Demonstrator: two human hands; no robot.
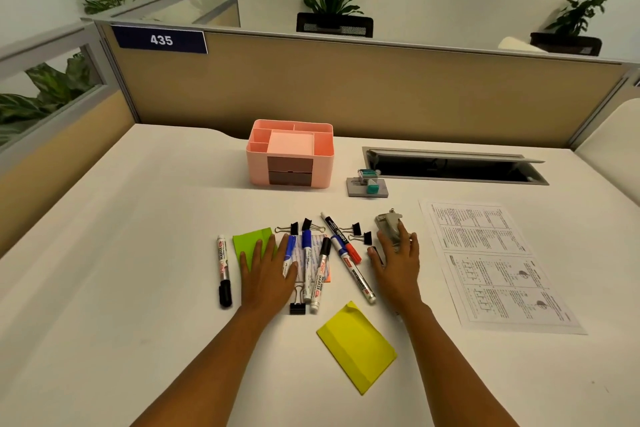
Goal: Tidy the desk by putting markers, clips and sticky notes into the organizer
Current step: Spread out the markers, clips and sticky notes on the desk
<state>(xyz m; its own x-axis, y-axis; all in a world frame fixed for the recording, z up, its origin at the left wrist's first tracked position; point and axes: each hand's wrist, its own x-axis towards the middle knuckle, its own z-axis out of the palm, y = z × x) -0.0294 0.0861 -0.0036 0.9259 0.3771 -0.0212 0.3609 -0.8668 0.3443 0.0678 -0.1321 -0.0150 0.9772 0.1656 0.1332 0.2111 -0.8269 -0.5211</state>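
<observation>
A pink organizer (256,166) with brown drawers stands at the back of the desk. In front of it lie several markers (320,276), one black-capped marker (223,270) apart at the left, and several black binder clips (356,229). My left hand (266,274) lies flat, fingers straight, over a green sticky-note pad (249,239) and a blue marker (289,248). My right hand (396,262) rests flat on the desk, its fingertips on a grey hole punch (388,222). A yellow sticky-note pad (356,345) lies nearer to me.
A printed paper sheet (495,263) lies at the right. A grey stamp pad with a teal stamp (369,184) sits beside an open cable slot (450,166). A tan partition (346,87) closes off the back of the desk.
</observation>
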